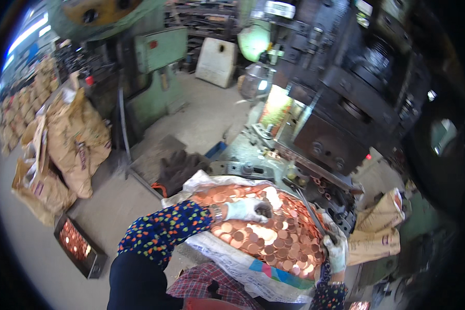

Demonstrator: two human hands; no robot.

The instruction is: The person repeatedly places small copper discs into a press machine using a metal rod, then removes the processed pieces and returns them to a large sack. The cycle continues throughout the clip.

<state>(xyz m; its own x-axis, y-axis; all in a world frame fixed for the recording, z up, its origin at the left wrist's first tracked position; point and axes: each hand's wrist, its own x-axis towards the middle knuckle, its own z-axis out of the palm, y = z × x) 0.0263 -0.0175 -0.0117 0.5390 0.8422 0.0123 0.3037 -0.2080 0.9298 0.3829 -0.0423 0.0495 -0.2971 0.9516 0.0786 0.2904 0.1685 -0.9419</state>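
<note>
An open white woven sack (225, 253) lies in front of me, heaped with round copper discs (276, 240). My left hand (246, 210), in a white glove with dark, soiled fingertips, rests on the heap. Its fingers are curled down and pressed together; whatever they hold is hidden. At the sack's right edge my right hand (336, 253), also gloved, is closed around a pair of long metal tweezers (311, 211). The tweezers slant forward and left over the discs, toward the press.
A dark press (325, 139) stands ahead right, its bed (248, 169) just beyond the sack. Dark gloves (181, 170) lie left of the bed. Brown paper sacks (80, 142) stand at left, near a floor tray of discs (80, 245). Another brown sack (374, 230) is at right.
</note>
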